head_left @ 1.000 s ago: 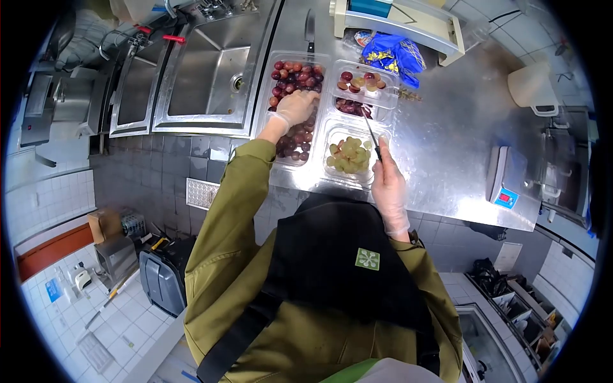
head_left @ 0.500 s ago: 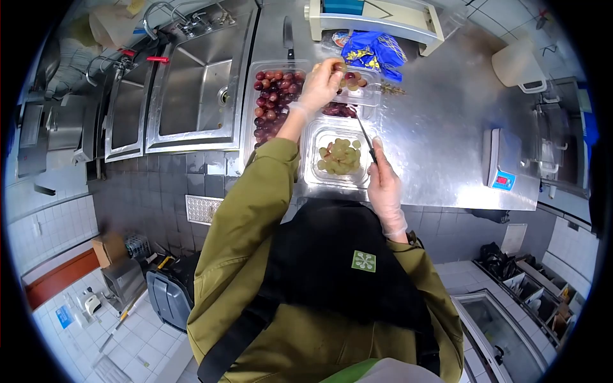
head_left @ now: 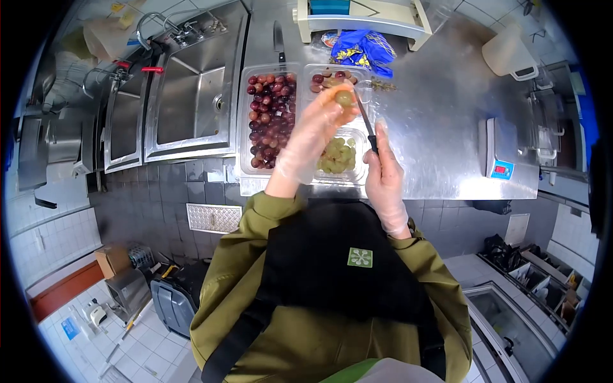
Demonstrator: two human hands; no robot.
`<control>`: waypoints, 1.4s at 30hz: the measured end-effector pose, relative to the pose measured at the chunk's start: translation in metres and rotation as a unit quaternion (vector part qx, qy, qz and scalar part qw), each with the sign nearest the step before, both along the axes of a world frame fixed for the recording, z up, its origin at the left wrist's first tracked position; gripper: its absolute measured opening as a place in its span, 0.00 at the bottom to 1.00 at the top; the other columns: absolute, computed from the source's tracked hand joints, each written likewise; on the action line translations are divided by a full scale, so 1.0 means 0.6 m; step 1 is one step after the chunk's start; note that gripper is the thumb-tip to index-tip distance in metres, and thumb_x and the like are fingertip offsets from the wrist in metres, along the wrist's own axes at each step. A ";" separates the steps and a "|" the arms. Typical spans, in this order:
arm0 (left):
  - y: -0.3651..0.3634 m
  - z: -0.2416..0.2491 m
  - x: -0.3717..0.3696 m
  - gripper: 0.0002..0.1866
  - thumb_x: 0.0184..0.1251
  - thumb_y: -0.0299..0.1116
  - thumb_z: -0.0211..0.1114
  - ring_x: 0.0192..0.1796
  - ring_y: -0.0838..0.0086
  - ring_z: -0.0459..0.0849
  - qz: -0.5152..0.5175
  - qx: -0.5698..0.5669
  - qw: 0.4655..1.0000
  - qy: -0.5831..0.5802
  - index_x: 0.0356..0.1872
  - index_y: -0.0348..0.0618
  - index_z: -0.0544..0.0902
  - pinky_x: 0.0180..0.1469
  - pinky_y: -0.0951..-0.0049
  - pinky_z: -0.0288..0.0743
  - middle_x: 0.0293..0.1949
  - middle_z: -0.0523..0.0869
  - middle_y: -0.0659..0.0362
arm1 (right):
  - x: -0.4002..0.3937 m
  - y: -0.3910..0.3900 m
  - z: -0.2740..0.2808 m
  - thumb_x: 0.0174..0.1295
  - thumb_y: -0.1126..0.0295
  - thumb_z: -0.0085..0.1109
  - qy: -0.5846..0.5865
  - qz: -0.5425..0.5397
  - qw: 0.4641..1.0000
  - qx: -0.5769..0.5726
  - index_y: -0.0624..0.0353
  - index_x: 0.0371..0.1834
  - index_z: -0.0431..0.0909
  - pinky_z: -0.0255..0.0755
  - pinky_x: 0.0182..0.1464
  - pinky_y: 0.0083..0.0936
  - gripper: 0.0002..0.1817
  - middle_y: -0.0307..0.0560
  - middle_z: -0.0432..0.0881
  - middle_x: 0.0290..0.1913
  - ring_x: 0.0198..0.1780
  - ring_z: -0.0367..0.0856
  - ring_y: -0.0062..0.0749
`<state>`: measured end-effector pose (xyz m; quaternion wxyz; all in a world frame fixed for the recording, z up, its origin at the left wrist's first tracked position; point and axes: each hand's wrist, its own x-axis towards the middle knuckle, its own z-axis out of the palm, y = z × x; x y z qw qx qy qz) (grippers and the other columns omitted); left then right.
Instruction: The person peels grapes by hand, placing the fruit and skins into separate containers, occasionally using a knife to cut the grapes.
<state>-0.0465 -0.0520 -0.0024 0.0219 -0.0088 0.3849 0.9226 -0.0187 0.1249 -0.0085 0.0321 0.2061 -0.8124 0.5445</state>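
My gloved left hand (head_left: 317, 131) pinches a pale green grape (head_left: 344, 98) above the containers. In my gloved right hand (head_left: 384, 171) is a small black-handled knife (head_left: 364, 118), its blade pointing up beside the grape. Red grapes (head_left: 271, 115) fill the long clear container on the left. Pale green peeled-looking grapes (head_left: 338, 155) lie in the near clear container, partly behind my left hand. Behind it, another clear container holds red grapes and pieces (head_left: 319, 79). My left hand and the grape hide much of the middle.
A larger knife (head_left: 279, 43) lies behind the red grapes. Blue-and-yellow packaging (head_left: 363, 52) sits near a cream rack (head_left: 366, 24). Grape stems (head_left: 383, 85) lie on the steel counter (head_left: 440, 127). A scale (head_left: 500, 150) stands right, a white jug (head_left: 510, 56) behind it, a sink (head_left: 195, 99) left.
My left hand has come back toward me from the rear container, bringing a grape beside the knife blade. The red grape container is now less covered by my arm. The view has shifted slightly.
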 end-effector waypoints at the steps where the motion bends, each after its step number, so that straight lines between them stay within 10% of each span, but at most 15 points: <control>1: 0.009 0.007 0.009 0.25 0.66 0.36 0.62 0.51 0.72 0.78 0.005 0.009 1.000 -0.003 0.62 0.38 0.69 0.60 0.70 0.69 0.53 0.79 0.55 | 0.000 -0.005 0.003 0.62 0.85 0.45 0.019 0.007 1.000 0.005 0.62 0.70 0.61 0.71 0.44 0.18 0.30 0.48 0.80 0.46 0.34 0.74 0.23; 9: 0.033 0.031 0.042 0.24 0.69 0.39 0.59 0.52 0.74 0.76 0.019 0.031 0.999 0.000 0.61 0.36 0.70 0.60 0.70 0.68 0.50 0.79 0.57 | 0.007 -0.019 0.005 0.55 0.85 0.50 0.166 -0.027 0.982 0.091 0.60 0.67 0.65 0.77 0.31 0.30 0.32 0.54 0.81 0.41 0.32 0.83 0.45; 15: 0.060 0.008 0.046 0.20 0.75 0.40 0.51 0.51 0.75 0.78 0.106 0.040 0.994 -0.004 0.60 0.36 0.72 0.58 0.71 0.71 0.49 0.80 0.58 | 0.020 -0.029 -0.007 0.50 0.85 0.49 0.199 -0.059 0.965 0.160 0.61 0.67 0.65 0.72 0.23 0.31 0.35 0.48 0.78 0.31 0.23 0.77 0.41; 23: 0.081 -0.001 0.057 0.22 0.76 0.44 0.50 0.51 0.76 0.79 0.136 -0.036 0.989 -0.037 0.56 0.36 0.75 0.56 0.73 0.73 0.49 0.80 0.59 | 0.003 -0.036 0.002 0.53 0.83 0.50 0.191 -0.051 0.968 0.157 0.60 0.67 0.65 0.78 0.26 0.27 0.33 0.54 0.81 0.49 0.32 0.85 0.41; 42: 0.067 -0.074 0.030 0.13 0.73 0.44 0.52 0.45 0.75 0.78 0.107 0.310 0.930 -0.163 0.44 0.46 0.75 0.51 0.71 0.73 0.43 0.80 0.62 | 0.016 -0.032 -0.045 0.53 0.78 0.51 0.131 -0.031 0.934 0.330 0.47 0.71 0.60 0.74 0.19 0.30 0.38 0.43 0.78 0.29 0.19 0.79 0.36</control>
